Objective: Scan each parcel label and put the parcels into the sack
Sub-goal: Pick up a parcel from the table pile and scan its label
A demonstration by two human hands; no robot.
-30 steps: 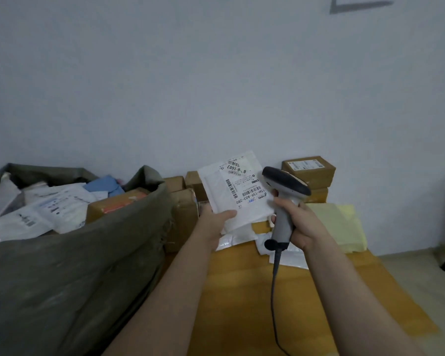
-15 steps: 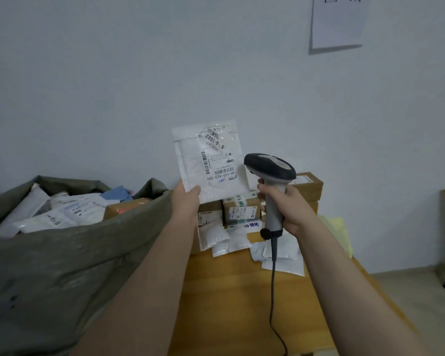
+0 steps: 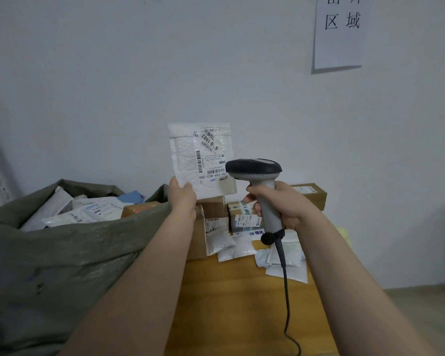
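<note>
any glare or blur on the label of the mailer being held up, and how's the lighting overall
Head view: the light is dim, flat and cool; the label on the white mailer shows only a faint sheen near its top. Head view: its large print is sharp, the fine print too small to read. Head view: the wall sign casts a grey shadow along its left and bottom edges.

White padded parcel (image 3: 188,155) held up beside the scanner (image 3: 254,170), sack (image 3: 75,253) at the left.
The parcel stands upright, pinched at its lower left corner by the left hand (image 3: 181,199), and its label (image 3: 211,160) faces the camera. The grey scanner, gripped in the right hand (image 3: 285,206), has its head overlapping the label's lower right corner. The grey-green sack stands open, with more parcels (image 3: 88,211) inside.
</note>
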